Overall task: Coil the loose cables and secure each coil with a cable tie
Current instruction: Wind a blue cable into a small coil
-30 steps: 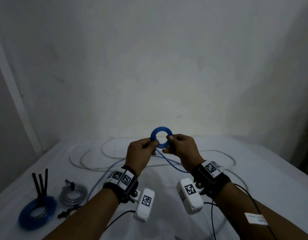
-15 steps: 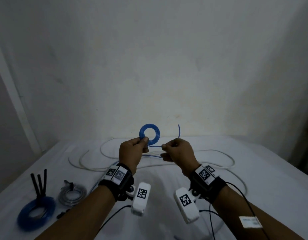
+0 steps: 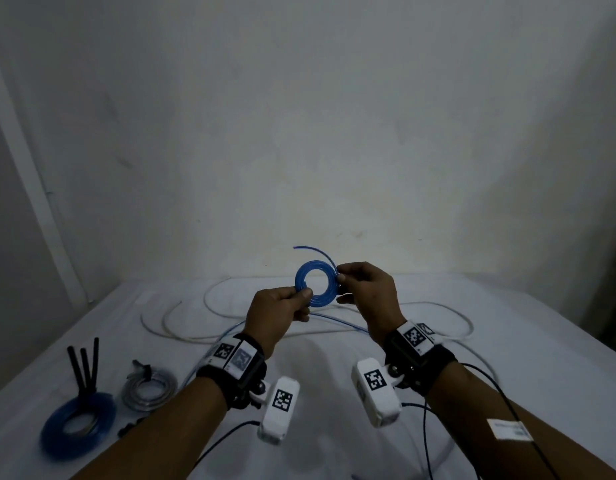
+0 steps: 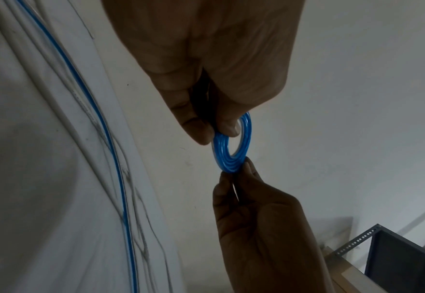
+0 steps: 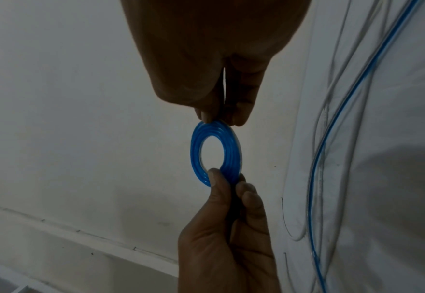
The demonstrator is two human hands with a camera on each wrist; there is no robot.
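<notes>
A small flat coil of blue cable [image 3: 317, 266] is held up in the air in front of the wall. My left hand [image 3: 305, 295] pinches its lower left rim between thumb and fingers. My right hand [image 3: 339, 278] pinches the upper right rim. A short free end [image 3: 310, 249] curves over the top of the coil. The rest of the blue cable [image 3: 334, 322] trails down to the table. The left wrist view shows the coil [image 4: 227, 160] edge-on between my left hand [image 4: 216, 132] and right hand [image 4: 236, 172]. In the right wrist view the coil [image 5: 233, 150] sits between right hand [image 5: 219, 120] and left hand [image 5: 225, 178].
On the white table [image 3: 507, 341], far left, lie a tied blue coil [image 3: 50, 434] with black cable ties [image 3: 83, 365] sticking up, and a grey coil [image 3: 149, 389]. A loose white cable [image 3: 182, 330] loops behind my hands. A metal rack [image 4: 407, 257] stands beyond the table.
My right hand had drawn away with the cable end pointing up; it has now come back and pinches the coil's right rim. The free end now curves over the coil.
</notes>
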